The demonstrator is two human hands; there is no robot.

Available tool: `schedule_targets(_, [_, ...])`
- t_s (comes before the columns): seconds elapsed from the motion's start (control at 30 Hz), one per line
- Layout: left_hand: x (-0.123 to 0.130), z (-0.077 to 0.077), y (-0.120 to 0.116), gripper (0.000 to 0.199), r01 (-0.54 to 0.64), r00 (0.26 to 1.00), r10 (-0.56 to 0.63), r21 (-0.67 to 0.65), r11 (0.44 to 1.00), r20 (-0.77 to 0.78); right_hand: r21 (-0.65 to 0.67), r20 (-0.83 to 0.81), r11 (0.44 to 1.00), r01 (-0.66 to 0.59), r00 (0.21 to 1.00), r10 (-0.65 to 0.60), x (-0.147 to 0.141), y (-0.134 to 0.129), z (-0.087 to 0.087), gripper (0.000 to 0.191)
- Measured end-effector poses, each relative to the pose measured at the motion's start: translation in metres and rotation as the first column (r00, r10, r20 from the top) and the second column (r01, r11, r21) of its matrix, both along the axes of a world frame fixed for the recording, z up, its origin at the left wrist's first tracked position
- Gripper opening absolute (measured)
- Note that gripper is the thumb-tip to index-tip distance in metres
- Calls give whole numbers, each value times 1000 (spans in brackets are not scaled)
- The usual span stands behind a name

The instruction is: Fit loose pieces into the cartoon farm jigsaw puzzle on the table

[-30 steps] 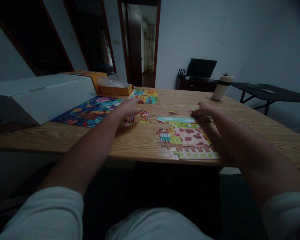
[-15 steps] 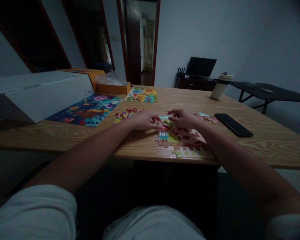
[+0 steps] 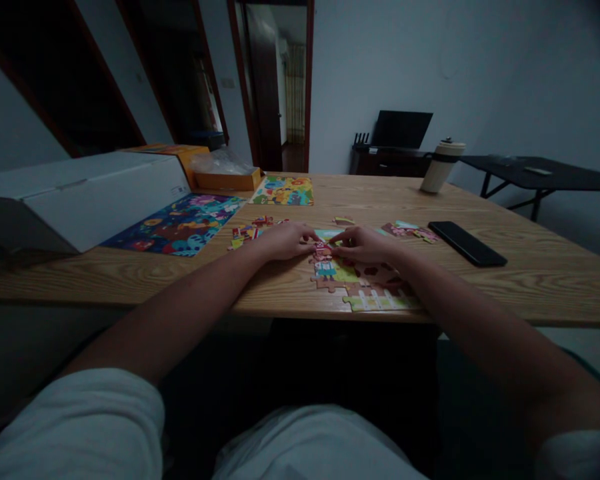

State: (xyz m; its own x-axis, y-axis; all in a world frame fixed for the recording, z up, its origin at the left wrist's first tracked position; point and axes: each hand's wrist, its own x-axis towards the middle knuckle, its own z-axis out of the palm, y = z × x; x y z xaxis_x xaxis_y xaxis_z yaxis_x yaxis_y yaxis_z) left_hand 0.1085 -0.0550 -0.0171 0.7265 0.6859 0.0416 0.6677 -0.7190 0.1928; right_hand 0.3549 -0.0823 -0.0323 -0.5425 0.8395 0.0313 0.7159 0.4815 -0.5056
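A partly joined jigsaw puzzle (image 3: pixel 360 273) lies near the front edge of the table, showing a figure in blue and a brown-spotted shape. At its upper left, my left hand (image 3: pixel 287 241) has thumb and fingertips closed at a puzzle piece (image 3: pixel 323 249) with red on it. My right hand (image 3: pixel 365 244) rests over the puzzle from the right, its fingertips closed against the other side of that same piece. The two hands almost meet. The right palm and wrist cover part of the spotted picture. Loose puzzle pieces (image 3: pixel 245 233) lie just beyond my left hand.
More loose pieces (image 3: pixel 410 231) lie beyond my right hand, near a black phone (image 3: pixel 466 243). A cream tumbler (image 3: pixel 441 170) stands at the back right. On the left are a white box (image 3: pixel 105 193), a dark blue picture sheet (image 3: pixel 180 223), a yellow picture sheet (image 3: pixel 285 191) and an orange box (image 3: pixel 230 179).
My right hand has come down and left onto the puzzle, and its fingers have drawn closer to my left hand. The left fingertips have closed at the piece. The view has shifted slightly.
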Motion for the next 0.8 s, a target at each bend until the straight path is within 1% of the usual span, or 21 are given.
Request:
schedule_targets(0.1, [2, 0, -3, 42, 15, 1000, -15, 5, 1000, -13, 15, 9, 1000, 18, 1000, -19, 3, 0, 1, 35])
schedule_targets(0.2, [4, 0, -4, 45, 13, 1000, -14, -53, 999, -17, -8, 23, 999, 38, 999, -38, 4, -2, 2, 35])
schedule_targets(0.3, [6, -1, -4, 45, 34, 999, -29, -133, 991, 37, -47, 6, 998, 44, 999, -44, 2, -2, 0, 33])
schedule_targets(0.4, [5, -4, 0, 40, 42, 994, -26, -159, 986, 102, 1, -34, 1000, 25, 999, -25, -1, -1, -2, 30])
schedule_targets(0.5, [3, -10, 6, 33, 8, 994, 3, -96, 995, 113, 32, -35, 998, 53, 998, -52, -1, 3, -4, 31])
schedule_targets(0.57, [2, -13, 9, 31, -10, 996, 15, -48, 999, 92, 53, -21, 993, 107, 994, -106, 2, 6, -5, 35])
schedule_targets(0.67, [2, -15, 10, 31, -6, 998, 5, 17, 1000, 57, 101, -10, 980, 170, 985, -170, 8, 13, -8, 41])
schedule_targets(0.73, [3, -14, 8, 33, 13, 999, -16, 60, 998, 48, 118, -2, 980, 160, 987, -161, 11, 15, -10, 41])
schedule_targets(0.8, [5, -14, 6, 36, 33, 998, -38, 104, 994, 45, 120, 1, 986, 119, 993, -120, 11, 16, -11, 37])
